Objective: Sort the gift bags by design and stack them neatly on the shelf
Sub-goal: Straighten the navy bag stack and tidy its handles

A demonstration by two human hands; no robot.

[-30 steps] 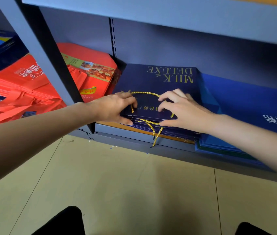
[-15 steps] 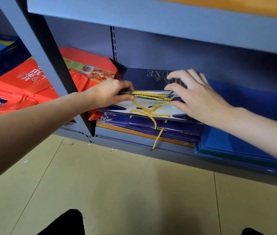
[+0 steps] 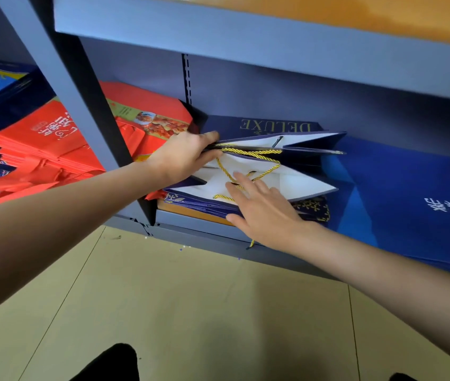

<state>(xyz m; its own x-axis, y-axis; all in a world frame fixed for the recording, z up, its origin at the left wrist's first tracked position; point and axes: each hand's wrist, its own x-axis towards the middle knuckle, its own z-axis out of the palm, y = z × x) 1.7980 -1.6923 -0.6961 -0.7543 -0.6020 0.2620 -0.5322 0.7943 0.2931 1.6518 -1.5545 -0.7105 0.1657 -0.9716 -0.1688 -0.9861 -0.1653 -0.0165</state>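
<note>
Low on the blue metal shelf [image 3: 191,232], a stack of navy gift bags [image 3: 199,206] lying flat, printed with small gold sprigs along the near edge. On top, one navy gift bag [image 3: 270,125] lettered "DELUXE" in gold, its mouth spread towards the camera, white lining [image 3: 295,185] showing between the folded side gussets.

Left hand [image 3: 182,158]: fingers curled, pinching the raised upper rim of that open bag at its left corner, together with the gold twisted cord handle [image 3: 248,152] running along the rim.

Right hand [image 3: 262,210]: flat, fingers straight and slightly spread, gripping nothing, fingertips reaching into the bag's mouth over the white lining and a second loop of gold cord [image 3: 269,170], palm over the front edge of the stack below. One loose cord end [image 3: 251,243] dangling past the shelf lip.

To the right, touching the navy stack, a pile of brighter blue bags [image 3: 400,193] with white characters. To the left, beyond the slanted shelf upright [image 3: 81,111], red gift bags [image 3: 50,144] stacked flat, one with a food picture on a green band [image 3: 152,121].

Below, beige tiled floor [image 3: 191,312]. Overhead, another shelf board [image 3: 246,37].
</note>
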